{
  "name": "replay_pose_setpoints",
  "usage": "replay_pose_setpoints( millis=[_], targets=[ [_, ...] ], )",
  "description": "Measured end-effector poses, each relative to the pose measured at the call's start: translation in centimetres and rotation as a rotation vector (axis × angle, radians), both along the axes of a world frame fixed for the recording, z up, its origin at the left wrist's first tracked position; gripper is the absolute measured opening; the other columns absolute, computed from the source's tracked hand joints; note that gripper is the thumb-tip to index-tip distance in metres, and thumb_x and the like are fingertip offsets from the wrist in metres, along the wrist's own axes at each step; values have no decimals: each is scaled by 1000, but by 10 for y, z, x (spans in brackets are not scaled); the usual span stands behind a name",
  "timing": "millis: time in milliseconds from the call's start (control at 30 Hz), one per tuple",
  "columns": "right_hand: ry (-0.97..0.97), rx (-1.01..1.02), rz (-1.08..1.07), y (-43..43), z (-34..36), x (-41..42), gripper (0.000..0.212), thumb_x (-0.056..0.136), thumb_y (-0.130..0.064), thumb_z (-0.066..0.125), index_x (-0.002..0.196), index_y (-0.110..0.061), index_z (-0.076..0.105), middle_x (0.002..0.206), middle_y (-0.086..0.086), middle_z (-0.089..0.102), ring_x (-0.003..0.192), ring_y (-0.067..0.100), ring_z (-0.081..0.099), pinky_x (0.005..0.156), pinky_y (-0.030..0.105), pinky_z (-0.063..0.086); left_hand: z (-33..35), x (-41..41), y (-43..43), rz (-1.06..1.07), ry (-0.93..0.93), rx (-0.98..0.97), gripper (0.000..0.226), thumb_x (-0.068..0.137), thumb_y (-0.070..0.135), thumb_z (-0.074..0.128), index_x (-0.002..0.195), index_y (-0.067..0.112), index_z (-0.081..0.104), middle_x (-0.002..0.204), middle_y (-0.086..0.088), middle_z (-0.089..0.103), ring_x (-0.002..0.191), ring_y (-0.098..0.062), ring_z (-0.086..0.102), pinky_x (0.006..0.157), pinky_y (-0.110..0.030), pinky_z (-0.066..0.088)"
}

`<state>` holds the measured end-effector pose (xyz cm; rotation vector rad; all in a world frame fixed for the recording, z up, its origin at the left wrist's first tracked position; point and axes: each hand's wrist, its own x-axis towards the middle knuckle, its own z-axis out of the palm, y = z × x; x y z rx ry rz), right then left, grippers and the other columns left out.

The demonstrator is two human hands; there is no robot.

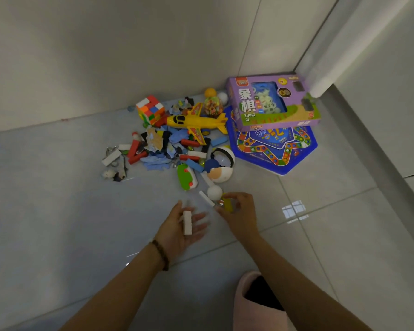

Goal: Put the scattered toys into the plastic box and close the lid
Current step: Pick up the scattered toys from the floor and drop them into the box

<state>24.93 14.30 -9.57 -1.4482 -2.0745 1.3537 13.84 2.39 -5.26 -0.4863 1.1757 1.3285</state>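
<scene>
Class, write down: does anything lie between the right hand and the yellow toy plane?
Yes. Between the right hand, which pinches a yellow block, and the yellow toy plane lie a white ball, an open capsule toy and loose blocks.

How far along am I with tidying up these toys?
Barely started. Nothing looks put away, and no plastic box is in view. The left hand carries a white block; the right hand pinches a yellow block. The pile, yellow plane included, lies on the floor.
</scene>
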Motion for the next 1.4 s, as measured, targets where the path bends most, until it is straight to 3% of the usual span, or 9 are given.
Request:
replay_pose_setpoints(
  millis=[300,467,567,700,967,1033,1200,1300,1400],
  targets=[
    [-83,84,34,1,-8,-1,23,75,-18,76,97,-13,69,104,0,42,99,16,47,90,26,42,-2,1,0,22,-23,13,49,97,49,30,100,7,56,97,-14,61,86,-30,59,80,-43,47],
    [97,-22,165,-25,24,-1,24,68,-36,78,88,-25,71,103,-8,44,98,2,43,80,-2,31,-8,8,2,30,-93,64,50,99,44,27,104,7,59,95,-12,65,85,-26,60,72,-40,55],
    [157,-28,106,-26,20,8,28,64,-44,76,89,-41,64,105,-17,46,100,-2,46,87,11,38,-9,11,5,66,-99,55,46,100,40,27,98,8,60,72,-7,69,69,-18,60,58,-30,58],
    [-19,46,-134,-8,-2,24,38,69,-17,81,103,-16,64,103,0,54,94,18,52,86,33,45,-14,10,4,66,31,18,42,100,37,30,90,8,59,80,-8,59,77,-21,55,77,-34,45],
    [-51,6,-318,-17,-1,20,18,75,-16,76,85,-10,63,89,4,55,81,18,53,73,28,38,-12,7,-6,97,45,16,50,98,43,30,95,5,61,99,-16,62,91,-29,59,91,-44,45],
    [23,-85,-340,-33,15,18,19,76,-15,75,88,-10,62,86,1,56,73,11,50,68,22,38,-10,8,-4,100,16,29,51,98,45,30,96,5,61,99,-15,62,91,-29,60,88,-43,47],
    [156,-183,37,-68,32,3,26,70,-40,76,87,-28,60,97,-4,58,81,8,53,69,11,42,-9,5,-2,98,-29,37,53,98,49,26,94,10,63,87,-13,67,72,-20,63,57,-28,58],
    [126,-296,-185,-42,23,-11,34,77,-37,73,104,-26,56,113,3,57,94,18,58,78,29,52,-11,-3,-4,160,-6,36,54,98,47,26,87,8,62,65,-8,67,60,-18,61,70,-34,56],
    [80,-265,-221,-17,16,-24,52,76,-36,74,119,-17,50,119,0,49,101,19,54,79,26,46,-11,-9,-5,176,31,32,55,98,47,27,86,6,61,78,-12,64,73,-24,60,93,-46,44]
  ],
)
